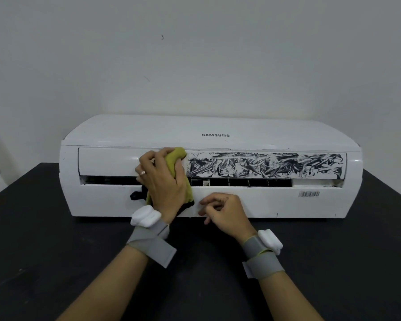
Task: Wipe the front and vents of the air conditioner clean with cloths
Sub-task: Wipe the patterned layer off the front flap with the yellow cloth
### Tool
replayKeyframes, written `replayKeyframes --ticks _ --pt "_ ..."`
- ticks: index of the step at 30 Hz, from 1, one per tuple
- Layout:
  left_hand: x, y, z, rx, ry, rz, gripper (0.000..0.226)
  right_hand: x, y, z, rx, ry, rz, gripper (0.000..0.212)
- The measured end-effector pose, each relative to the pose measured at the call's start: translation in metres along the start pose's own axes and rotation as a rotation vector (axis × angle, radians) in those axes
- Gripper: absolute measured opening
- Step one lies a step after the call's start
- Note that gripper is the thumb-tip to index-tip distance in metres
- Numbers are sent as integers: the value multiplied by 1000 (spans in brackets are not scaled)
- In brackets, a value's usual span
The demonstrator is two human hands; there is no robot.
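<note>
The white air conditioner [125, 135] stands on a black table [33, 228]. Black smears [264, 165] cover the right part of its front flap [107, 161]; the left part is clean. The left hand [162, 181] grips a yellow-green cloth [175, 156] against the flap's middle. The right hand [225, 212], loosely curled and holding nothing, touches the lower front.

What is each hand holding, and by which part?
The left hand grips the yellow-green cloth bunched at its middle, pressing it on the air conditioner's flap; the rest hangs below. The right hand holds nothing.
</note>
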State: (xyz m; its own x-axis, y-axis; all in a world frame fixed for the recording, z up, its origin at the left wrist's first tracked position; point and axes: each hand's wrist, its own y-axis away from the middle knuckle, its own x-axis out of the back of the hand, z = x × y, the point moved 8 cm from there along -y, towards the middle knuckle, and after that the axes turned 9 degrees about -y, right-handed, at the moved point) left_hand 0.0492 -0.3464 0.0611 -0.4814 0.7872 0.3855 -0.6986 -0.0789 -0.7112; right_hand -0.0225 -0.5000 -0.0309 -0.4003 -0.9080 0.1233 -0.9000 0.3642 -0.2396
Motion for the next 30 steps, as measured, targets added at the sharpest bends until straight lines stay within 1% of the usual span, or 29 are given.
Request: replayKeyframes --ticks 2,4,6,8,10,14,15,17,19,23,26,27,28,30 --pt "2 1 -3 13 -39 -2 32 -1 1 -1 9 12 1 27" --pt "11 -2 -14 32 -32 57 35 -1 1 -1 9 16 6 27" --pt "21 -7 -28 107 18 151 33 0 1 0 9 14 10 27" --pt "23 -10 -33 121 -11 165 28 0 0 0 14 12 11 26" --pt "18 -11 -22 20 -90 142 23 0 -1 2 12 6 12 25" --pt "-2 1 25 -317 -225 67 20 0 -3 3 25 -6 25 22" --pt "-7 6 32 -363 -250 53 20 1 -3 3 33 -6 22 22" --pt "-10 10 35 -389 -270 45 25 0 -3 3 39 -7 17 22" --pt "-4 5 25 -337 -266 66 23 1 -2 4 33 6 23 22" --pt "18 -14 -23 -37 -151 157 23 0 0 6 27 16 32 22" --pt "22 -18 -34 8 -113 178 21 0 0 5 24 12 28 22" --pt "20 -18 -29 -16 -104 179 20 0 0 5 24 12 28 22" --pt "17 -16 -19 -77 -112 170 20 0 0 5 25 15 30 21" --pt "3 -5 11 -287 -170 111 20 0 -1 6 25 12 32 19"
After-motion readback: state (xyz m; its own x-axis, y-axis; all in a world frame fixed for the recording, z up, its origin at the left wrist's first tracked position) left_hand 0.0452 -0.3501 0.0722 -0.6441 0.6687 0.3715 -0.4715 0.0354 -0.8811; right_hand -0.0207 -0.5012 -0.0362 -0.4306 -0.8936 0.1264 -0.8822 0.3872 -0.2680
